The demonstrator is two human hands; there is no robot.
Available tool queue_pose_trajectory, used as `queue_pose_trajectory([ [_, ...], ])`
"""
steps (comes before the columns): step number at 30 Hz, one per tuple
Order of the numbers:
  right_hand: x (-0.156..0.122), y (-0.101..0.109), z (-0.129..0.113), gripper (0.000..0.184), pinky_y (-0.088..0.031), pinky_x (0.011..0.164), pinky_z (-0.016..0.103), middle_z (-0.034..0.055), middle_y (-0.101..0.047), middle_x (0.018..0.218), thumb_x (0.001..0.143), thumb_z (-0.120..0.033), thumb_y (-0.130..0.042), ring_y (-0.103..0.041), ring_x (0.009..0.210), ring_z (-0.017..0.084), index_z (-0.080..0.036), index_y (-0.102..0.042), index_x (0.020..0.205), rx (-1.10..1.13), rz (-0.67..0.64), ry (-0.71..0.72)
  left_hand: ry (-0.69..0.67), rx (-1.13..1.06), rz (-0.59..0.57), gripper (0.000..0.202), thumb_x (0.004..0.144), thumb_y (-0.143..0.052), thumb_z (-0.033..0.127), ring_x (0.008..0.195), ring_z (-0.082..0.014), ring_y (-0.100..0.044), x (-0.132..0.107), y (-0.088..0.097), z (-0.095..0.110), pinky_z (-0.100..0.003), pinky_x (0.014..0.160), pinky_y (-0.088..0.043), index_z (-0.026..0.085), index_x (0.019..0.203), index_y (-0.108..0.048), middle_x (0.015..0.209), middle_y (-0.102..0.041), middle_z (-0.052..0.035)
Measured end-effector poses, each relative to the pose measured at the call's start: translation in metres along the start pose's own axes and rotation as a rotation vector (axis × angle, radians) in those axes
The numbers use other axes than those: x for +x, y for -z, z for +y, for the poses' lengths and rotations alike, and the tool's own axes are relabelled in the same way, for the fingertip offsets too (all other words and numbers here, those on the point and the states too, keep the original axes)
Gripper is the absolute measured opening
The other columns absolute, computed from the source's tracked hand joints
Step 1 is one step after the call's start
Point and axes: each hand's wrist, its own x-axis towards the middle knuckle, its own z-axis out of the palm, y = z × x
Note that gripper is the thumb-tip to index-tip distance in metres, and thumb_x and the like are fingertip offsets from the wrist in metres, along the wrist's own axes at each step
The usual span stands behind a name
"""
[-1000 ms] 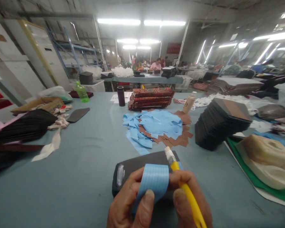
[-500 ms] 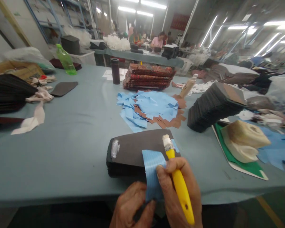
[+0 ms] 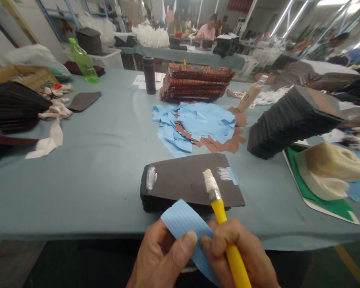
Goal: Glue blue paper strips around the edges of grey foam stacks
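Observation:
My left hand and my right hand are close together at the table's near edge, both pinching a light blue paper strip. My right hand also grips a yellow-handled brush, its whitish bristles pointing up over a dark grey sheet. That sheet tops a small stack of like sheets and has white glue smears at its left and right ends.
A pile of blue and brown paper scraps lies mid-table, with a stack of red patterned pieces behind it. A leaning black stack and a beige block on a green mat stand at right. Left: black sheets, green bottle. People work at far tables.
The view tilted down, so the table edge now shows. The blue strip has come off the dark sheet toward me, and my hands have drawn back past the sheet's near edge.

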Motion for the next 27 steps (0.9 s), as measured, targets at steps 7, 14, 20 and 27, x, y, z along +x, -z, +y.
queue_pose_trajectory([
  [7, 0.010, 0.009, 0.013, 0.025, -0.037, 0.043, 0.017, -0.0118, -0.057, 0.062, 0.097, -0.010, -0.063, -0.049, 0.043, 0.005, -0.028, -0.049, 0.088, -0.165, -0.100, 0.330, -0.058, 0.046, 0.098, 0.040, 0.095, -0.073, 0.059, 0.074, -0.0135, -0.056, 0.007, 0.001, 0.005, -0.021, 0.071, -0.053, 0.020, 0.089, -0.073, 0.081, -0.066, -0.0010],
  [14, 0.006, 0.009, 0.016, 0.023, -0.055, 0.059, 0.016, -0.0073, -0.072, 0.074, 0.095, -0.009, -0.064, -0.072, 0.060, 0.009, -0.027, -0.050, 0.090, -0.175, -0.057, 0.417, -0.166, 0.081, 0.051, 0.023, 0.098, -0.076, 0.048, 0.092, -0.0158, -0.068, 0.007, 0.007, 0.014, -0.021, 0.085, -0.054, 0.025, 0.096, -0.078, 0.098, -0.074, -0.0019],
  [20, -0.002, 0.012, 0.017, 0.021, -0.062, 0.067, 0.019, -0.0006, -0.080, 0.092, 0.105, -0.041, -0.064, -0.078, 0.074, 0.012, -0.027, -0.050, 0.097, -0.098, 0.018, 0.308, -0.237, 0.211, -0.078, 0.022, 0.094, -0.081, 0.043, 0.106, -0.0173, -0.071, 0.008, 0.007, 0.035, -0.020, 0.086, -0.053, 0.024, 0.084, -0.078, 0.124, -0.071, -0.0048],
  [27, -0.010, 0.016, 0.010, 0.026, -0.064, 0.079, 0.026, 0.0040, -0.080, 0.102, 0.107, -0.051, -0.059, -0.080, 0.090, 0.017, -0.027, -0.051, 0.103, -0.125, 0.053, 0.278, -0.323, 0.380, -0.124, 0.009, 0.097, -0.078, 0.027, 0.111, -0.0169, -0.070, -0.008, -0.002, 0.037, -0.024, 0.097, -0.053, 0.028, 0.088, -0.078, 0.123, -0.067, -0.0017],
])
